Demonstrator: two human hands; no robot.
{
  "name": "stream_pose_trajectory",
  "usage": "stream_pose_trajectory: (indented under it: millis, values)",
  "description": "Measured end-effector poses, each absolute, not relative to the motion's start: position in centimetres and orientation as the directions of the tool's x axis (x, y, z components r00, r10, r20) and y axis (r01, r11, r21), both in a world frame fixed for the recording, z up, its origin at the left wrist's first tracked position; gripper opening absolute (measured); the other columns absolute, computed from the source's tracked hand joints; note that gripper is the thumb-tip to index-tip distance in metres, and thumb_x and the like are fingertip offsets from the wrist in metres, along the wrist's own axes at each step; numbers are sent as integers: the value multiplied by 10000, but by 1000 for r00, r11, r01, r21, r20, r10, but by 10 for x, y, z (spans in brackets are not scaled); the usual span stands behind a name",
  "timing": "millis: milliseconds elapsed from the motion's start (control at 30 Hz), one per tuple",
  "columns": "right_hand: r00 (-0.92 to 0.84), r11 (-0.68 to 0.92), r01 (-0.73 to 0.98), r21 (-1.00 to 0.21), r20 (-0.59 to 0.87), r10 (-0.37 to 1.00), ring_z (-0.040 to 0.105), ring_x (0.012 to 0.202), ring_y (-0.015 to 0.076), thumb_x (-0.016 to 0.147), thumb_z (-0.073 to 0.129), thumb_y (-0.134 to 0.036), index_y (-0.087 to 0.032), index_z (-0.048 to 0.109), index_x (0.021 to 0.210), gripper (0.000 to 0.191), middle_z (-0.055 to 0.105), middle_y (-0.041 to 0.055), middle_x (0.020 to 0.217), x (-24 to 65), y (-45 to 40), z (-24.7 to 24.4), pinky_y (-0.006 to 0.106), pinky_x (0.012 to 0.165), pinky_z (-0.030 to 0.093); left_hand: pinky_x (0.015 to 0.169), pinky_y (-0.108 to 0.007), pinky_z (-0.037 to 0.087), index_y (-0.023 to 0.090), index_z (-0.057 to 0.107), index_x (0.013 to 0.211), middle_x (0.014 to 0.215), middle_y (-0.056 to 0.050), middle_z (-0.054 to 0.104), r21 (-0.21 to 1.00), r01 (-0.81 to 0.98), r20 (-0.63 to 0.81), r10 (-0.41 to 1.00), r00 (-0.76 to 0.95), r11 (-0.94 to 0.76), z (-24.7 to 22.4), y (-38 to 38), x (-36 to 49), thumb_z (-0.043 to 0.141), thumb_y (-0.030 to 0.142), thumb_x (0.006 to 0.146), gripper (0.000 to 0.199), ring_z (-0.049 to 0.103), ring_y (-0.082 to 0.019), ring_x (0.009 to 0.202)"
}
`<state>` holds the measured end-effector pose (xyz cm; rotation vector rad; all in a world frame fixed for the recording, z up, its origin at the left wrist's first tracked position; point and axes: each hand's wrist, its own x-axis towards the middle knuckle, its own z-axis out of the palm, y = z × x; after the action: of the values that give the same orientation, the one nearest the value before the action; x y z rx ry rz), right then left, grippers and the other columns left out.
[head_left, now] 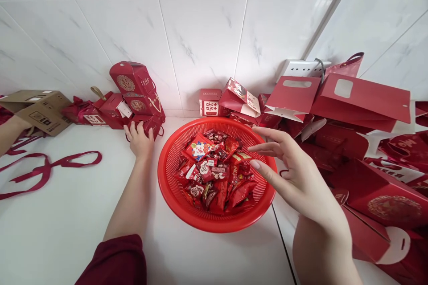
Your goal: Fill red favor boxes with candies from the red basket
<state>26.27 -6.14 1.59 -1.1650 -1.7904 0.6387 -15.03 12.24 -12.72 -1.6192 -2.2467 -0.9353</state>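
My left hand (140, 140) reaches to the foot of a stack of red gift boxes (136, 83) against the tiled wall. Its fingers and thumb are around the front of the lowest red gift box (147, 124). My right hand (290, 169) hovers over the right rim of a round red plastic basket (216, 226), fingers apart and nothing in them. Inside the basket lies a pile of red-wrapped candies (214, 171), with a brighter patterned packet (201, 147) on top.
Red carton boxes (361, 98) crowd the right side, near a white power strip (297, 69). More small boxes (210, 102) stand behind the basket. At left are a loose red ribbon (47, 169), a brown cardboard box (47, 113) and another person's forearm (11, 132).
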Motion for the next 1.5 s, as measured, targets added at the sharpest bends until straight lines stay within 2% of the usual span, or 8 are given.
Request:
stream_pose_trajectory:
  millis: [167,267,333,467,600,767,1100,1500]
  values:
    - [-194,434,467,-771,389,901,653,1153,267,939,637,-341,-332,455,1435,528,598,108,1338,261,-59,15,218,450,564,1211,-484,282,129,338,1548,1670,-185,119,403,905,570,736,-365,137,-136,127,-152,403,408,1003,616,35,-338,1562]
    - [-198,433,473,-767,386,901,654,1147,262,942,633,-343,-326,459,1430,518,602,108,1338,260,-59,16,216,460,566,1245,-484,181,128,334,1553,1669,-196,109,382,921,629,710,-318,74,-143,129,-152,492,321,959,644,63,-324,1562]
    - [-210,427,482,-765,372,904,653,1148,258,945,628,-340,-322,455,1434,519,603,109,1341,259,-59,17,205,441,549,1259,-485,103,112,316,1559,1668,-198,121,375,926,659,691,-299,43,-146,129,-151,571,231,885,731,61,-323,1561]
    - [-209,440,485,-756,388,898,655,1141,245,949,625,-344,-338,454,1434,514,614,91,1333,258,-59,15,211,475,560,1240,-565,92,81,161,1603,1670,-248,-3,472,878,629,665,-403,85,-151,126,-146,646,131,766,969,16,-382,1554]
    - [-218,456,497,-739,402,889,659,1133,237,949,628,-354,-348,454,1432,513,618,70,1336,260,-58,13,281,650,622,1182,-691,78,243,303,1585,1688,-186,-12,453,883,592,699,-400,122,-155,124,-146,617,93,796,863,6,-433,1543]
    - [-168,457,548,-701,442,881,681,1084,229,952,629,-371,-322,494,1401,472,629,69,1333,268,-55,15,395,891,593,1182,-695,82,242,237,1608,1688,-189,47,448,885,575,718,-391,123,-158,131,-149,590,60,807,894,56,-407,1549]
    - [-92,382,697,-607,453,887,706,1014,231,969,581,-363,-275,627,1222,272,725,49,1162,293,-51,16,358,802,567,1200,-666,66,176,142,1622,1677,-224,-63,440,893,611,696,-377,97,-155,125,-139,660,57,707,1059,6,-427,1544]
    - [-121,360,734,-576,411,904,673,1044,233,979,531,-353,-251,670,1157,248,723,51,1152,301,-60,20,386,898,527,1228,-500,220,146,353,1522,1675,-184,20,524,852,631,677,-378,-12,-155,81,-128,621,76,752,819,171,-353,1527]
